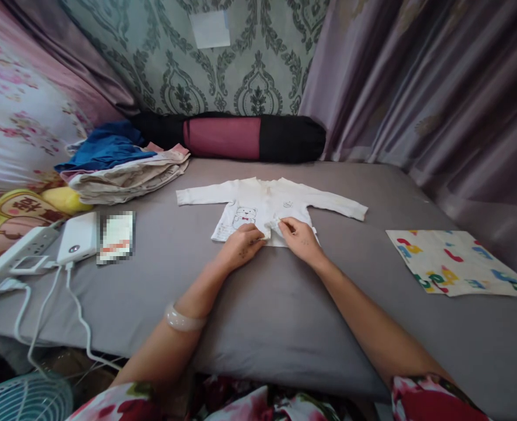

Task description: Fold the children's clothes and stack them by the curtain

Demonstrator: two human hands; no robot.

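Note:
A small white long-sleeved baby shirt [258,202] lies spread on the grey bed sheet, sleeves out to both sides and collar away from me. A bear drawing is printed on its left front. My left hand [243,248] pinches the front edge near the bottom hem. Just to its right, my right hand [299,237] grips the other front edge, slightly higher. Both hands are closed on the cloth at the middle of the shirt. My fingers partly hide the lower hem, and I cannot make out any fastener.
Folded clothes [131,172] are piled at the back left. A black and maroon bolster [223,137] lies along the wall. On the left are a power strip [17,257], a white power bank [77,237] and cables. A letter-patterned cloth [455,263] lies at right; a fan [25,397] stands below.

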